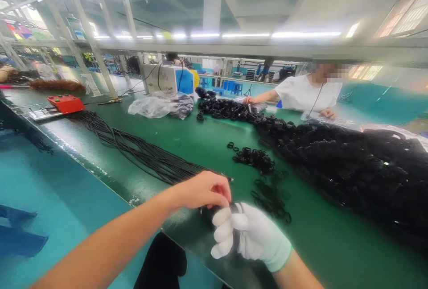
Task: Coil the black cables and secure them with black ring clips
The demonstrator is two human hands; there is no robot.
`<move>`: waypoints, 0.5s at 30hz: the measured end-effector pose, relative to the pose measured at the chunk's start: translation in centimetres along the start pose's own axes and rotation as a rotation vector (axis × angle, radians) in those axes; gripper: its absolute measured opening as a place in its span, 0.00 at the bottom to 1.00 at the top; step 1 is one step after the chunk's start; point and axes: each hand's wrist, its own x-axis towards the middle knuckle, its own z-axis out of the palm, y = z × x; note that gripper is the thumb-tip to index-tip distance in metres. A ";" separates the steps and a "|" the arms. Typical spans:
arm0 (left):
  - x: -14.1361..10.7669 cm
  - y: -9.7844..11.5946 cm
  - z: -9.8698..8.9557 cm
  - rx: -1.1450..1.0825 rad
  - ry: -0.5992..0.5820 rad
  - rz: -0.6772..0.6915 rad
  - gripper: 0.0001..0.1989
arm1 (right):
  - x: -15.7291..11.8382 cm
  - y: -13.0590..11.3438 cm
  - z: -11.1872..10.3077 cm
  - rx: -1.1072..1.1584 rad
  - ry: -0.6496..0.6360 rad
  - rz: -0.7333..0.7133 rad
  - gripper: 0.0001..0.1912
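My right hand (247, 231), in a white glove, is closed around a coiled black cable (236, 240) at the table's near edge. The coil's dark strands show between the gloved fingers. My left hand (209, 191) is bare and pinched at the top of that coil, touching the glove. What lies between its fingertips is hidden. Just behind my left hand, a bundle of long black cables (143, 148) stretches away along the green table (207, 146). Beyond my right hand lie loose thin black loops (272, 200) and a small pile of black rings (254, 158).
A large heap of coiled black cables (334, 164) covers the right side. At the left edge sits a red control box (66, 103). Clear plastic bags (150, 106) lie before a white and blue machine (167, 79). Across the table, a person (307, 90) has both hands near the heap.
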 end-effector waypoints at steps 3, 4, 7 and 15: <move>-0.1 -0.9 1.6 -0.276 0.095 -0.087 0.08 | 0.0 -0.2 0.4 0.008 0.020 -0.013 0.17; -0.2 -1.0 2.2 -0.291 0.151 -0.072 0.07 | 0.0 -0.2 0.5 -0.014 0.027 -0.027 0.18; -0.9 -1.0 3.6 -0.262 0.283 -0.037 0.08 | -0.1 -0.6 0.7 -0.121 0.030 -0.070 0.19; -2.1 -1.2 5.5 -0.378 0.370 0.022 0.06 | -0.6 -2.8 3.3 -0.439 -0.162 0.014 0.16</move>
